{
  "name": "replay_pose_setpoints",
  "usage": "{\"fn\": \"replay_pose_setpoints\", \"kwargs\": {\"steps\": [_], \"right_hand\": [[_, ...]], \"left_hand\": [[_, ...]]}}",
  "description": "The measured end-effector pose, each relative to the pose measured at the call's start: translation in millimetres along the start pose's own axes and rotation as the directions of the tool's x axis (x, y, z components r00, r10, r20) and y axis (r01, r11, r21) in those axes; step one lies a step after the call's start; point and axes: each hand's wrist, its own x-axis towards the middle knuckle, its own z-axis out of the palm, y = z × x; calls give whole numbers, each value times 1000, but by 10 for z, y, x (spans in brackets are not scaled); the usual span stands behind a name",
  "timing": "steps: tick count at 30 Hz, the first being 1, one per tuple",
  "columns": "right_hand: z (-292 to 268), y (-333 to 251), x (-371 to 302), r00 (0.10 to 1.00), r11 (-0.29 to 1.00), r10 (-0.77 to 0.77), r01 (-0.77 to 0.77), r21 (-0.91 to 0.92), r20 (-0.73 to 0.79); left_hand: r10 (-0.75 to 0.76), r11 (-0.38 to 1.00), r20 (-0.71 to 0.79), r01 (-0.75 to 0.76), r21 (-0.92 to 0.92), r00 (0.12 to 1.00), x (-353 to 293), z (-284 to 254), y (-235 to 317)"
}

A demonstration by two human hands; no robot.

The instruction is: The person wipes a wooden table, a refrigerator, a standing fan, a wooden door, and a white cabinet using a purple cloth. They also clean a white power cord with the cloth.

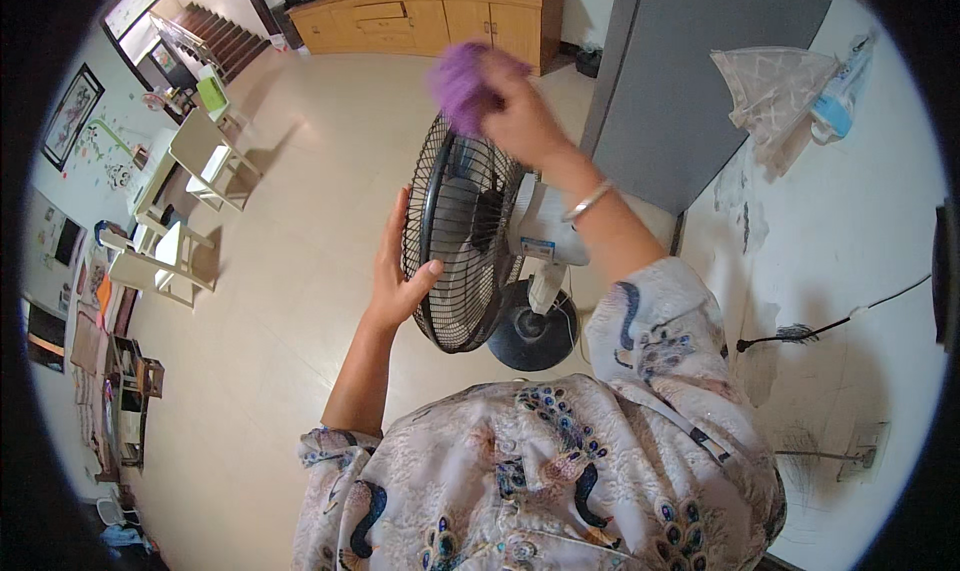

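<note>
A pedestal fan with a black wire cage (462,296), a white motor housing (545,221) and a round black base (533,336) stands in front of me. My left hand (399,276) spreads against the near left side of the cage, thumb on the rim and fingers along the front grille. At the top of the cage, my right hand (522,111) grips a crumpled purple cloth (465,83), slightly blurred by motion. Whether the cloth touches the wires is hard to tell. A silver bangle (588,201) circles my right wrist.
To the right is a white wall (830,261) with a hanging cloth bag (775,96) and a cable (825,326). A grey door (700,81) stands beyond the fan. Wooden cabinets (430,21) line the back; white chairs (205,156) and a table are at left.
</note>
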Motion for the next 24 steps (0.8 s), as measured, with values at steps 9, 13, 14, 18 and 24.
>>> {"fn": "replay_pose_setpoints", "kwargs": {"steps": [9,13,14,18,24], "right_hand": [[399,-756,-1045,990,981,-62,83,-174,123],[212,-990,-1102,927,988,-85,127,-90,366],[225,-999,-1129,938,992,-69,100,-76,340],[190,-1040,-1056,948,997,2,-26,72,318],[195,-1214,-1069,885,910,142,-293,293,443]], "left_hand": [[-43,991,-38,38,-130,998,-190,47,-128],[-197,968,79,206,-140,977,-135,226,-94],[-190,966,91,202,-159,978,-161,251,-111],[-171,908,-59,134,-396,984,-302,344,-65],[-395,546,-162,89,-833,904,-255,242,12]]}}
